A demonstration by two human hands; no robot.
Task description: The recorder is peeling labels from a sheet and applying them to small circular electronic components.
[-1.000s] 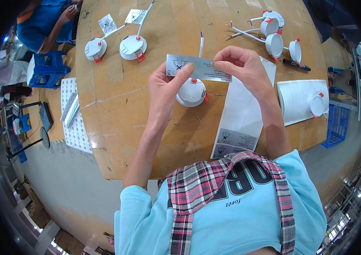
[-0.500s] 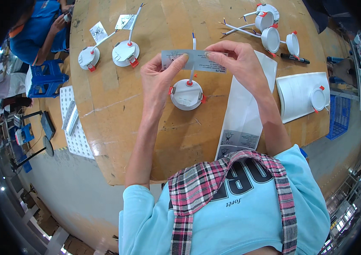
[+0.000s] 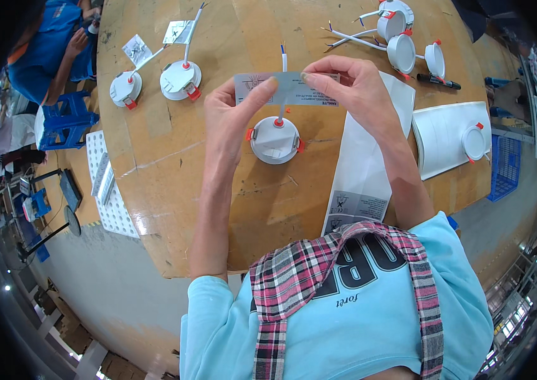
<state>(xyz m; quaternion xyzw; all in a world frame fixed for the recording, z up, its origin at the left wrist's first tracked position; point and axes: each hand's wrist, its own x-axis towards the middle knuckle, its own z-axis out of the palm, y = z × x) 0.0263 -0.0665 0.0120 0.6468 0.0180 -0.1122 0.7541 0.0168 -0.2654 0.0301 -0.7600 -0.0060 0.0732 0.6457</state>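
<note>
A silver-grey printed label is stretched between my two hands above the table. My left hand pinches its left end, thumb on top. With thumb and fingers, my right hand grips its right part. The label crosses over the white cable of a round white downlight, which lies just below with red clips at its sides. Whether the label touches the cable I cannot tell. Under my right forearm lies a long white label sheet with grey printed labels at its near end.
Two downlights with labels on their cables lie at the left. Several more downlights are at the far right, near a black marker pen. A stack of white paper carries one downlight. A person in blue works at the far left.
The view has shifted slightly, so the table's things sit a little differently. My hands keep the label stretched over the cable, with little change in grip.
</note>
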